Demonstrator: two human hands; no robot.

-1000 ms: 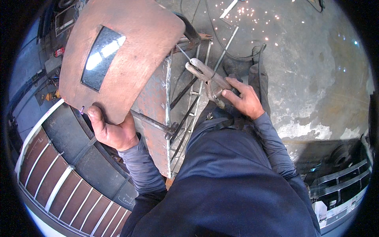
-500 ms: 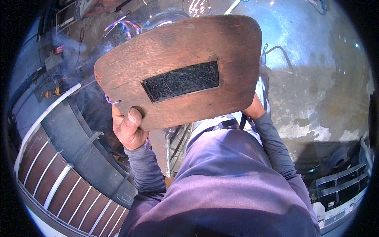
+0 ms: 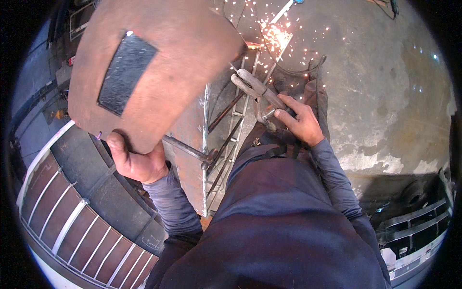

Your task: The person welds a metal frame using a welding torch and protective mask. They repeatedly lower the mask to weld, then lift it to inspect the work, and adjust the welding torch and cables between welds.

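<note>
My left hand grips the lower edge of a brown welding shield with a dark rectangular window, tilted at upper left and blurred toward its far corner. My right hand is closed on a welding electrode holder, a thin rod jutting from its jaws toward the upper left. Left of the holder, a rusty steel plate with a pale seam along its edge lies partly under the shield, a round bar with a knob across it. Bright sparks spray beyond the holder and shield.
A narrow ladder-like steel frame stands beside the plate. Cables run over the grey concrete floor. A curved ribbed steel piece is at lower left, metal frames at lower right. My legs and dark clothing fill the bottom middle.
Half a second ago the shield lay crosswise over my right hand; it has swung up and left, uncovering that hand and the holder. The sparks show larger and brighter at the top.
</note>
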